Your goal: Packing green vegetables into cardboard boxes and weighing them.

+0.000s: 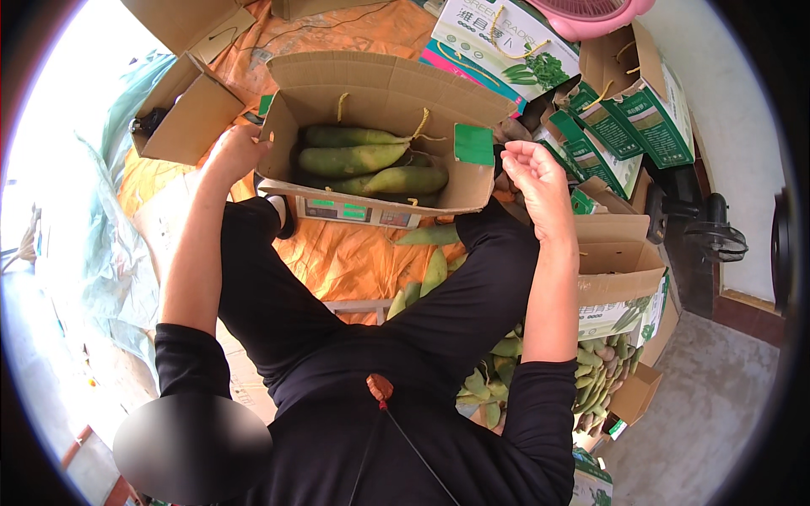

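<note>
In front of me an open cardboard carton holds several green radishes; yellow rope handles hang inside it. It rests on a scale whose lit green displays show below its near edge. My left hand is at the carton's left end, its bent fingers pressed to the edge of the wall. Just beyond the right end, next to a green flap, my right hand is raised. Its fingers are loosely bent and apart, with nothing seen in them.
Loose radishes lie between my legs on an orange sheet, and a pile is at my right. Printed cartons stand at the far right, below a pink fan. Another open carton stands near my right forearm.
</note>
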`<state>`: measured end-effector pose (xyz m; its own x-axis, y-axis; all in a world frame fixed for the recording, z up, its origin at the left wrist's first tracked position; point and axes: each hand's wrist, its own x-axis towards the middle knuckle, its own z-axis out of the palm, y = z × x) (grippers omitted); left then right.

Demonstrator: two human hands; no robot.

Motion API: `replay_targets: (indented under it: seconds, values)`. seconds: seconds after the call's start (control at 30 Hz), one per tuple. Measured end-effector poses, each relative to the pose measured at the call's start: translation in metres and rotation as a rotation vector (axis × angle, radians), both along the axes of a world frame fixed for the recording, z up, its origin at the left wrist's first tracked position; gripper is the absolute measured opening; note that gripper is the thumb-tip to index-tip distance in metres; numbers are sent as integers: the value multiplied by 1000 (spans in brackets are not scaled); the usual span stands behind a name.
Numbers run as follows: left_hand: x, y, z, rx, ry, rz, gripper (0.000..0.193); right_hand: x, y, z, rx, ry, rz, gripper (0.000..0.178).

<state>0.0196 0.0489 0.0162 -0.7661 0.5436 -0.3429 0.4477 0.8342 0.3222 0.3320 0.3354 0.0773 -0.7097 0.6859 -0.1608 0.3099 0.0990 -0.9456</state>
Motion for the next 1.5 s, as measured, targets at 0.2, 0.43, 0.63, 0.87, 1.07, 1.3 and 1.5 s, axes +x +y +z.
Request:
replay_targets:
  seconds: [0.2,0.43,0.63,0.87,1.07,1.3,1.5]
  values:
    - [-8,-6,-16,278,-59,118,45,-7,4,-23,-58,-184,-113,38]
    - [0,3,7,316,-330,281,45,-12,18,-47,-177,-462,-140,51]
    - [5,7,12,256,-499,322,43,-13,26,-61,-329,-503,-116,56]
    - [0,5,-3,484,-736,363,42,-21,19,-65,-454,-416,-69,48]
    - [2,16,-8,477,-669,474,68,-21,28,-83,-408,-312,-62,38]
    - [-11,4,-24,543,-720,537,68,-34,24,-79,-401,-134,-125,48]
    - [-12,-9,-9,754,-598,646,62,-48,8,-63,-367,9,-93,39]
